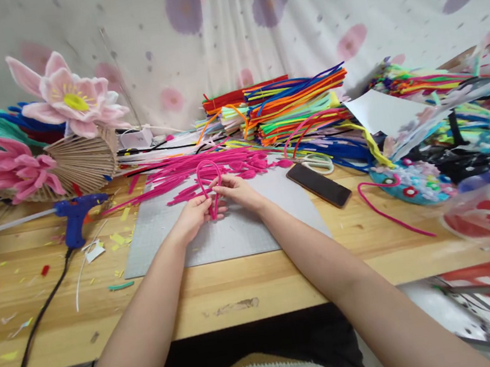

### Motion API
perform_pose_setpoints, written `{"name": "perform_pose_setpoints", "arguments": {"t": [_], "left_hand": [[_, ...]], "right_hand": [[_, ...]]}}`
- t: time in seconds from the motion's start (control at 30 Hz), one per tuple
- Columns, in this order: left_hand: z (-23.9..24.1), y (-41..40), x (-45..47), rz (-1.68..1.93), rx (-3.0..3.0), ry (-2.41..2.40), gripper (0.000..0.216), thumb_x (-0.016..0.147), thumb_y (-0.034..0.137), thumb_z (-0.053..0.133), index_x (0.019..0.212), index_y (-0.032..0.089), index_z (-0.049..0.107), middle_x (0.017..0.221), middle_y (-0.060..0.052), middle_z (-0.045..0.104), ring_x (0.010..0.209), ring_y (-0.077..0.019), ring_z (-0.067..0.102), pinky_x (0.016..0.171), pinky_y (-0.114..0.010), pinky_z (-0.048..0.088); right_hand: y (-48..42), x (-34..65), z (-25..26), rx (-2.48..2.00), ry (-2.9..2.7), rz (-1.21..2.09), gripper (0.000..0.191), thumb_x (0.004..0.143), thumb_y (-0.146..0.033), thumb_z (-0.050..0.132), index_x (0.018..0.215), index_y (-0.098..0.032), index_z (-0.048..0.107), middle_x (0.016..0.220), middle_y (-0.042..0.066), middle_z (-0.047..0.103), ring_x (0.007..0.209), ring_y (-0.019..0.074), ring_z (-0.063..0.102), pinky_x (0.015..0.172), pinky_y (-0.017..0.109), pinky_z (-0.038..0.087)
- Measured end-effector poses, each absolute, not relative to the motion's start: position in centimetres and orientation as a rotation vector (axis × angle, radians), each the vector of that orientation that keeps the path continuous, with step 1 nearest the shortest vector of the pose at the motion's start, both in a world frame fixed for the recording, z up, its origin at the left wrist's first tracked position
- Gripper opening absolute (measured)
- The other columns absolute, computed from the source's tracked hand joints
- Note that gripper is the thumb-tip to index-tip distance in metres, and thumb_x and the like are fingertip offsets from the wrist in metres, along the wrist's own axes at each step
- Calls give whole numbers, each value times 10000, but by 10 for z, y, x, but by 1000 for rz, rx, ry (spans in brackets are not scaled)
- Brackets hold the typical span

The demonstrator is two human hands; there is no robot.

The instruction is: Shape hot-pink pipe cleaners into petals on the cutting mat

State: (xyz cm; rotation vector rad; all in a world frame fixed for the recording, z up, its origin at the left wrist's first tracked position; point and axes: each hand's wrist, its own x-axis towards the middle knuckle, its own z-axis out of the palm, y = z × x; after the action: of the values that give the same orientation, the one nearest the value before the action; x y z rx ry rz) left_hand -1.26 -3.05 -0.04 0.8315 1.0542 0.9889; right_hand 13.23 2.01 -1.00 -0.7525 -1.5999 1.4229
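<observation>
My left hand (195, 213) and my right hand (239, 189) meet over a grey cutting mat (234, 236) on the wooden table. Both pinch a hot-pink pipe cleaner (208, 173) bent into a loop that arches up behind the fingers; its two ends run down between my hands. Just behind the loop lies a pile of folded pink pipe-cleaner pieces (224, 167) at the mat's far edge.
A blue glue gun (76, 212) with a black cord lies left of the mat. A black phone (319, 184) and scissors (319, 164) lie right. Stacks of coloured pipe cleaners (293, 104) fill the back. Pink pipe-cleaner flowers (71, 98) stand far left. Scraps litter the table.
</observation>
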Motion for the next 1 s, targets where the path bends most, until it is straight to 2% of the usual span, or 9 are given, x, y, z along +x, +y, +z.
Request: {"name": "perform_pose_setpoints", "arguments": {"t": [0.2, 0.7, 0.9, 1.0], "left_hand": [[-1, -28, -12, 1008, 829, 1075, 191, 834, 83, 431, 886, 76, 614, 686, -88, 652, 575, -141, 633, 605, -308, 538], [-2, -28, -10, 1033, 859, 1091, 142, 810, 73, 444, 755, 87, 574, 599, -44, 608, 487, -100, 572, 526, -233, 473], [-2, -29, -10, 1012, 873, 1091, 92, 786, 137, 522, 717, 98, 570, 591, -32, 585, 482, -91, 540, 515, -227, 443], [-2, -29, -10, 1036, 904, 1115, 117, 789, 192, 540, 697, 122, 558, 533, 18, 499, 437, -60, 443, 465, -192, 374]], "right_hand": [[22, 129, -15, -748, -1581, 1455, 230, 644, -324, 661, 790, -163, 587, 702, -19, 598, 653, 94, 525, 653, 235, 412], [21, 127, -18, -771, -1517, 1485, 227, 594, -308, 698, 734, -151, 614, 666, -21, 612, 619, 87, 531, 653, 243, 422], [21, 126, -18, -794, -1490, 1519, 232, 576, -311, 704, 716, -146, 618, 659, -17, 616, 619, 91, 540, 645, 245, 417], [20, 127, -15, -801, -1509, 1513, 230, 585, -311, 702, 714, -139, 621, 651, -13, 614, 622, 90, 540, 649, 240, 411]]}}
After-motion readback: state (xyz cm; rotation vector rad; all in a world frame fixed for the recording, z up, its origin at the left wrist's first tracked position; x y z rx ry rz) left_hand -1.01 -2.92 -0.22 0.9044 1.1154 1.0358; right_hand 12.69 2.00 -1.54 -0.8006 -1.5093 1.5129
